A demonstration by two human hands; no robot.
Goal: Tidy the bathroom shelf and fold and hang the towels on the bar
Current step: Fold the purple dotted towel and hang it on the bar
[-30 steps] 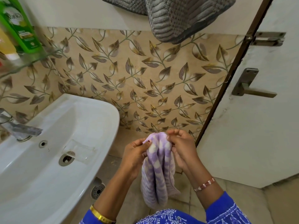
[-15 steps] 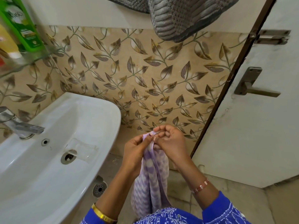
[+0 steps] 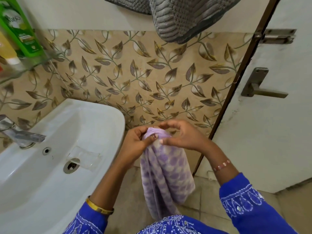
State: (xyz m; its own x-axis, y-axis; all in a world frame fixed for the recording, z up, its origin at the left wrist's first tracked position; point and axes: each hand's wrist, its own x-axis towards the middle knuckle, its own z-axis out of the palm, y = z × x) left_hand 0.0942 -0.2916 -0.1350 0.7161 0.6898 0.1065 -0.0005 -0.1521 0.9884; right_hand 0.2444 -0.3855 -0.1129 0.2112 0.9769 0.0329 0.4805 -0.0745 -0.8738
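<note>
Left hand (image 3: 135,146) pinches the top of the lilac checked towel (image 3: 165,173), which hangs beside the sink (image 3: 108,115). Right hand (image 3: 184,137) curls at the bunched edge, grip unclear. A loose pinch could drop it to the floor.

I count one lilac-and-white checked cloth towel (image 3: 166,174), bunched at its top between my two hands: my left hand (image 3: 135,146) and my right hand (image 3: 183,135). Above my grip hangs one grey ribbed towel (image 3: 182,17). Up to the left of my grip stand two bottles on one glass shelf (image 3: 25,67): one green plastic bottle (image 3: 20,29) and one yellow bottle (image 3: 7,49). Left of my grip is one white ceramic basin (image 3: 50,174) with one metal tap (image 3: 20,134) and one drain (image 3: 70,166). To the right, one metal door handle (image 3: 260,86).
</note>
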